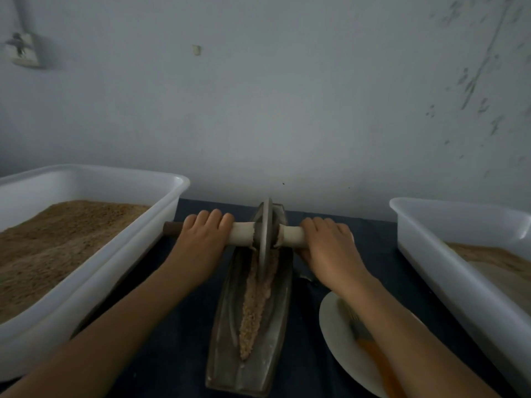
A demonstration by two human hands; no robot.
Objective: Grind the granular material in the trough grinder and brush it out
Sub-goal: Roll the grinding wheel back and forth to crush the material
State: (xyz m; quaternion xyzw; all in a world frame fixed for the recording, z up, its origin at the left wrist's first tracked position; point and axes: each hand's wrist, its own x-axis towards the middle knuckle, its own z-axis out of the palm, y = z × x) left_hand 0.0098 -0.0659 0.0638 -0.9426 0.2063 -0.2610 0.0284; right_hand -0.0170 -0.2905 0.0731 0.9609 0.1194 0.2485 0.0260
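Note:
A grey boat-shaped trough grinder (pixel 224 326) lies lengthwise in the middle of the dark table. Tan granular material (pixel 254 305) fills its groove. The grey grinding wheel (pixel 265 234) stands upright at the far end of the trough, on an axle handle (pixel 241 234) wrapped in white. My left hand (pixel 201 237) grips the handle left of the wheel. My right hand (pixel 327 242) grips it on the right. A brush with an orange handle (pixel 373 354) lies on a white plate (pixel 336 340) at the lower right, partly hidden under my right forearm.
A large white tub (pixel 94 262) of brown granular material stands on the left. Another white tub (pixel 459 254) holding some tan powder stands on the right. A pale wall rises right behind the table's far edge.

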